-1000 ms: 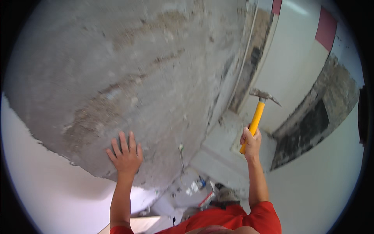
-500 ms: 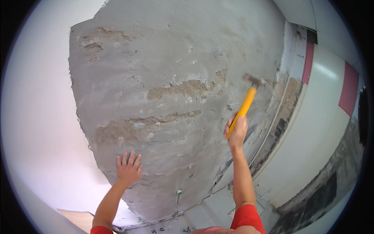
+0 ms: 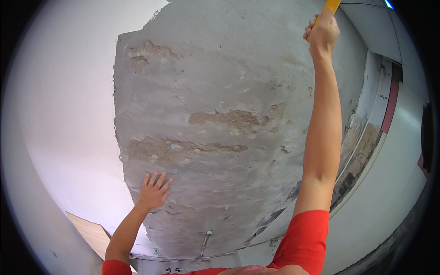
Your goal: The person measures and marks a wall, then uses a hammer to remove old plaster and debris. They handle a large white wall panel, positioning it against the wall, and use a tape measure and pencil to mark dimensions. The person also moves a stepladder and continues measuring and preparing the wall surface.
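A rough grey plaster wall [image 3: 215, 183] fills the middle, with brown patches where its surface is broken away. My left hand [image 3: 155, 193] lies flat against its lower left part, fingers spread. High at the upper right, my right hand [image 3: 324, 34] is closed round the yellow handle of a hammer [image 3: 332, 5]. The hammer's head is out of the picture, past the top edge. One long broken patch [image 3: 233, 120] runs across the wall's middle; another patch [image 3: 156, 150] sits just above my left hand.
Smooth white wall [image 3: 68, 114] borders the grey plaster on the left. To the right are a pipe [image 3: 355, 153] and a pale panel with a dark red strip [image 3: 390, 107]. Low down, a green-ended pipe fitting [image 3: 209, 233] sticks out. A wooden board [image 3: 89, 231] stands at lower left.
My right hand has raised the hammer from beside the wall's right part up to the top edge, straightening the arm. My left hand stays flat on the wall. The view has shifted.
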Action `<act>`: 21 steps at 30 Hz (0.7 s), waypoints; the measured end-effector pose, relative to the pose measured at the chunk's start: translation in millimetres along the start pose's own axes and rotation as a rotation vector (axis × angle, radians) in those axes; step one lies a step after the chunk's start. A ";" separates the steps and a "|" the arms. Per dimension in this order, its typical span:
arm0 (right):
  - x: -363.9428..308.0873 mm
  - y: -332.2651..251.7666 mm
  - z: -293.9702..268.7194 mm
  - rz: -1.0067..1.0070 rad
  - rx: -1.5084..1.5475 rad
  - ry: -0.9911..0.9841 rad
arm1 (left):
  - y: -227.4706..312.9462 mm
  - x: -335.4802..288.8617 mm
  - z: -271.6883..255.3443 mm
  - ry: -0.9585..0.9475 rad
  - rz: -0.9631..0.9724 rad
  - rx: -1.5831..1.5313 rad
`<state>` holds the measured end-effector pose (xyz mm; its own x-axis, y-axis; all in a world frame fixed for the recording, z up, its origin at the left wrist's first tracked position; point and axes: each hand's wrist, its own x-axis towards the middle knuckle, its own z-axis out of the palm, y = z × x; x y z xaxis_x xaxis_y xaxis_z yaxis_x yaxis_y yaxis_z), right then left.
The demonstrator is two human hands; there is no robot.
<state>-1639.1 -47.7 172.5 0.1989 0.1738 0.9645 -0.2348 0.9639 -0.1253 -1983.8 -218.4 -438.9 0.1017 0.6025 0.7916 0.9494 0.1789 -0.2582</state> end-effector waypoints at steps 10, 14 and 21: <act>60.9 85.8 14.5 0.475 -0.279 -0.026 | -4.9 7.7 -28.8 -0.102 0.042 -0.099; 35.2 46.4 12.5 0.191 -0.264 0.147 | -1.8 13.3 -35.0 -0.145 0.037 -0.111; 66.4 66.5 23.3 -0.383 -0.465 0.381 | 4.2 9.8 -31.9 -0.142 0.006 -0.168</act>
<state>-1663.7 23.3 233.6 0.5251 -0.2175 0.8228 0.3311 0.9428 0.0379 -1969.3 -236.5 -414.6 0.0760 0.7087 0.7014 0.9863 0.0499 -0.1573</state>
